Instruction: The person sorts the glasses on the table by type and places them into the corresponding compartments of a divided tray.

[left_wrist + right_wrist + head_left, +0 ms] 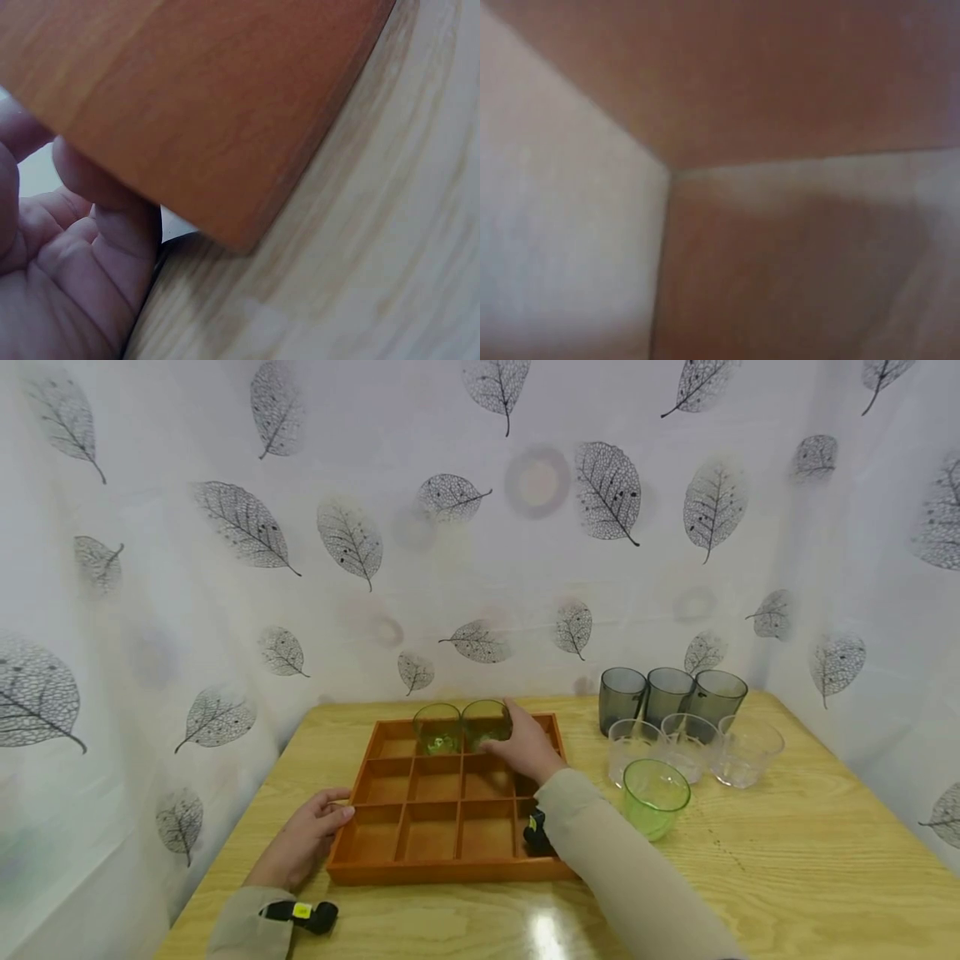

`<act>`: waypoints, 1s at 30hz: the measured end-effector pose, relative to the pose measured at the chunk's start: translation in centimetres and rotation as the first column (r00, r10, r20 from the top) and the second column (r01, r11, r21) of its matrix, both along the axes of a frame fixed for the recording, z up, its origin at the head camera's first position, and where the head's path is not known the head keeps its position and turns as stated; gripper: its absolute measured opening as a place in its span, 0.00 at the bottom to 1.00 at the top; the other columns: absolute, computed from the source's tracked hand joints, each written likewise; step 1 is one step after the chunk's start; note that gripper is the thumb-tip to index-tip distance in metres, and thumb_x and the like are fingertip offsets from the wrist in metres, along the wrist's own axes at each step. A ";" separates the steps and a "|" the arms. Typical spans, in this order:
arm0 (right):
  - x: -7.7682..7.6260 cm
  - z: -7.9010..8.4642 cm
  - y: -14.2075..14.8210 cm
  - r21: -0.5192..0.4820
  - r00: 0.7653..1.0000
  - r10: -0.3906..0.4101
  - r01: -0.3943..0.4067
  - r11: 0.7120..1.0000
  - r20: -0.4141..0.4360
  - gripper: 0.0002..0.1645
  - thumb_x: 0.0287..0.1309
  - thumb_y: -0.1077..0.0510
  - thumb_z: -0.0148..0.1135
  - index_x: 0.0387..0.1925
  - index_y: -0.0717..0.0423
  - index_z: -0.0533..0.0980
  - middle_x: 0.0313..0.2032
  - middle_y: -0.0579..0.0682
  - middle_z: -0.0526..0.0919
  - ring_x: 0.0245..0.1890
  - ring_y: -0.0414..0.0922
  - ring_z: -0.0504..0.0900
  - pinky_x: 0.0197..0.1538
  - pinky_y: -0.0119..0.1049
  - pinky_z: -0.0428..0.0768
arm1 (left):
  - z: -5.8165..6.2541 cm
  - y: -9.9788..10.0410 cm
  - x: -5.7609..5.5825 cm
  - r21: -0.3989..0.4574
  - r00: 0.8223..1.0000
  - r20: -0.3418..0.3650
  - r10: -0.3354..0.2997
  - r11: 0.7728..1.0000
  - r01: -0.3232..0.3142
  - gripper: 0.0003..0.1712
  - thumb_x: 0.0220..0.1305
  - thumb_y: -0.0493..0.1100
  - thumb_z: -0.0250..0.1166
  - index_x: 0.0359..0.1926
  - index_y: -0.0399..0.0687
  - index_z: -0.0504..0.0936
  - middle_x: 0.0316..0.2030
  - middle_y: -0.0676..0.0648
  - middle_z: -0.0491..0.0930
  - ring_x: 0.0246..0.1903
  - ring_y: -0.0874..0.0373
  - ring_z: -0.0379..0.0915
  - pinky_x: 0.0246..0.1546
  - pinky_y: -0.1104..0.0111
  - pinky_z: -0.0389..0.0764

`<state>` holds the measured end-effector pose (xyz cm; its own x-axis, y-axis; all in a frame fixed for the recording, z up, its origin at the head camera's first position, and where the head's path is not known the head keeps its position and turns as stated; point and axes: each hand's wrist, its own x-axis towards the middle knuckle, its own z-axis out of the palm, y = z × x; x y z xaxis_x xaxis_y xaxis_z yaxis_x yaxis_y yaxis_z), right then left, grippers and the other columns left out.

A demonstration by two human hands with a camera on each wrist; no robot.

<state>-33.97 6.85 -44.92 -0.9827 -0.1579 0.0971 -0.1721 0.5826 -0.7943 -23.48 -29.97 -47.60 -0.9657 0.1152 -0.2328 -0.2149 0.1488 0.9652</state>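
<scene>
Two green glasses (438, 740) occupy neighbouring compartments in the back row of the orange-brown tray (442, 872), and the right hand (528, 747) has the right-hand glass (483, 725) pinched between thumb and fingers! The left hand (306, 833) rests relaxed, fingertips against the tray's left wall. Labels now: yellow stickers (302, 910) on both black wrist cameras (324, 918), lettering too small to read. The right sleeve (637, 877) cuts across the tray's right column, hiding part of it. Just beside that sleeve, a third green glass (656, 802) on the wooden table (817, 860), then three clear glasses (684, 756), and three grey glasses (666, 697) behind them. Leaf-printed curtain (465, 577) at the back.
</scene>
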 end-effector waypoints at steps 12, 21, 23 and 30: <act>1.4 1.5 1.3 -0.134 0.998 0.019 -0.028 0.991 -0.063 0.56 0.60 0.42 0.72 0.79 0.51 0.53 0.75 0.53 0.60 0.73 0.55 0.61 0.69 0.55 0.63 | -0.4 -0.1 -0.1 0.022 1.000 -0.001 0.003 1.000 -0.003 0.32 0.77 0.43 0.58 0.72 0.34 0.57 0.45 0.43 0.74 0.43 0.54 0.74 0.44 0.64 0.79; 4.0 3.7 2.4 -0.237 0.999 0.012 -0.024 0.971 -0.053 0.63 0.51 0.27 0.70 0.80 0.40 0.50 0.77 0.45 0.56 0.73 0.57 0.59 0.69 0.57 0.63 | -0.5 -0.2 -0.4 0.018 1.000 -0.005 0.024 1.000 -0.024 0.31 0.76 0.42 0.59 0.71 0.35 0.59 0.44 0.44 0.75 0.42 0.54 0.73 0.44 0.65 0.78; 4.5 4.1 2.8 -0.245 0.999 0.008 -0.020 0.969 -0.049 0.62 0.51 0.27 0.70 0.80 0.38 0.50 0.77 0.43 0.56 0.74 0.56 0.58 0.69 0.57 0.62 | -0.4 -0.2 -0.3 0.022 1.000 -0.004 0.016 1.000 -0.016 0.31 0.76 0.42 0.58 0.71 0.35 0.58 0.44 0.45 0.74 0.41 0.55 0.73 0.43 0.65 0.78; 6.2 5.4 4.2 -0.210 0.997 0.007 -0.023 0.977 -0.076 0.63 0.51 0.25 0.68 0.80 0.38 0.49 0.77 0.44 0.55 0.74 0.57 0.57 0.70 0.57 0.61 | -0.2 -0.2 0.0 0.014 1.000 -0.006 0.000 1.000 0.000 0.33 0.77 0.44 0.59 0.72 0.35 0.57 0.44 0.45 0.74 0.40 0.56 0.71 0.40 0.66 0.77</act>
<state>-27.81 11.00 -39.56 -0.9690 -0.1411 0.2028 -0.2432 0.4002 -0.8836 -23.53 -30.21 -47.82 -0.9671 0.1187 -0.2251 -0.2088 0.1355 0.9685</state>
